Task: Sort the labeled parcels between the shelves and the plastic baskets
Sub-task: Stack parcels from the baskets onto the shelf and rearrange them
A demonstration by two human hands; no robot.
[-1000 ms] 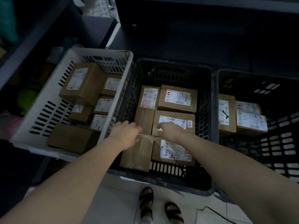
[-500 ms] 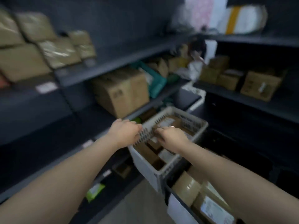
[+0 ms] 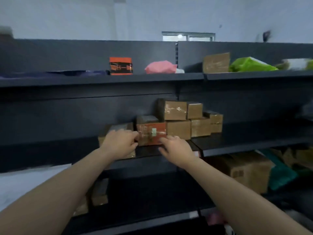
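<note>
Pale wall [image 3: 67, 17] with a small window [image 3: 188, 36] rises behind the dark metal shelving I am facing, all of it seen from my head camera. Along the top shelf [image 3: 101, 79] sit an orange and black box [image 3: 121, 65], a pink bag [image 3: 160, 67], a flat brown carton [image 3: 216, 62] and a green bag [image 3: 250, 65].

On the middle shelf [image 3: 245, 143] brown cardboard parcels [image 3: 176, 110] are stacked in two tiers against the back panel. At the front of that stack, just beside its lower left box, is the red-orange parcel [image 3: 151, 134], taped over and carrying a small pale label. My left hand [image 3: 119, 143] has its fingers curled round the parcel's left edge, gripping it. My right hand [image 3: 176, 150] lies against the lower right corner, fingers reaching up along the edge and thumb spread below; the blur keeps me from telling whether it truly grips. I cannot tell whether the parcel rests on the shelf or hangs just above it.

Lower down on the right stand a large carton [image 3: 245, 170] and a teal bag [image 3: 281, 173]
</note>
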